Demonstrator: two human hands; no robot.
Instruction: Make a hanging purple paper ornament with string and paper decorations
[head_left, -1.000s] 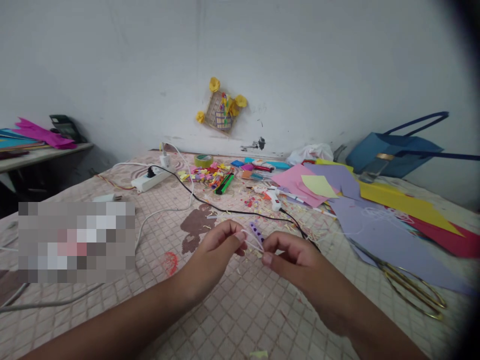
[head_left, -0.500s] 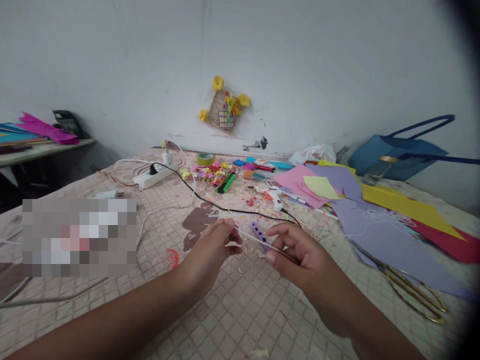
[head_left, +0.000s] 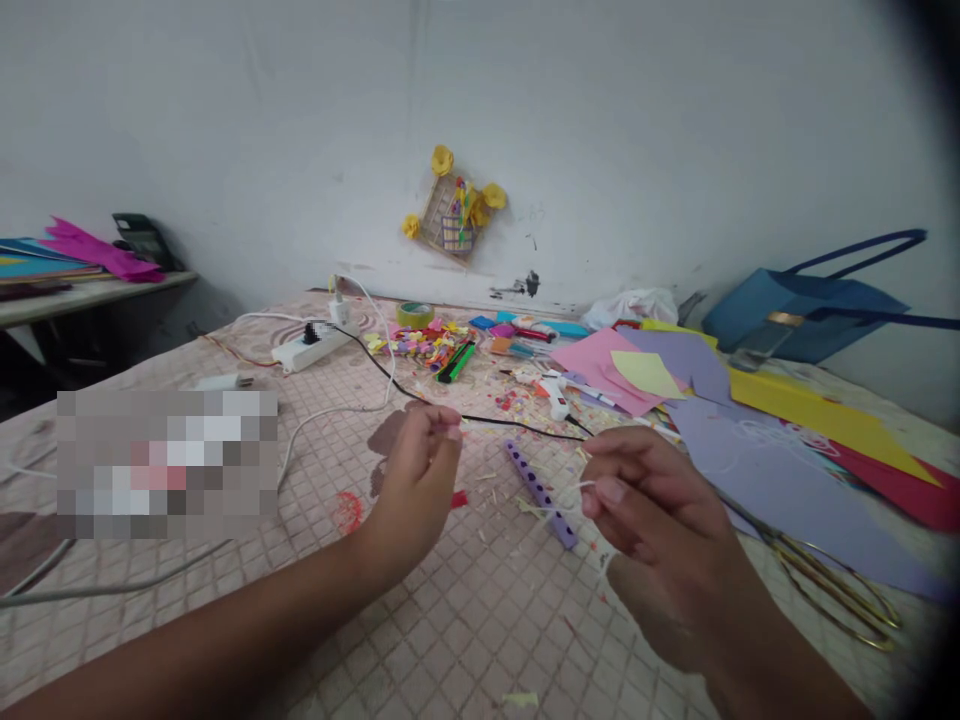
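My right hand (head_left: pixel 660 500) pinches a thin white string (head_left: pixel 585 485) between thumb and fingers, and a short end of it loops out to the left. My left hand (head_left: pixel 416 480) is closed, thumb against fingertips; whatever it may hold is too small to make out. Between the hands, a purple strip with dark spots (head_left: pixel 541 495) lies slantwise on the tablecloth, nearer the right hand. A small red piece (head_left: pixel 459 498) shows just beside the left hand.
A white glue gun (head_left: pixel 556 398) with a black cord lies beyond the right hand. Gold-handled scissors (head_left: pixel 832 590) and coloured sheets (head_left: pixel 780 470) cover the right side. Colourful scraps (head_left: pixel 427 342), a tape roll (head_left: pixel 415 315) and a power strip (head_left: pixel 311 347) sit farther back.
The hands have moved apart, the right one rightward, with the string no longer visibly stretched between them. More of the purple strip now shows. The view has shifted slightly.
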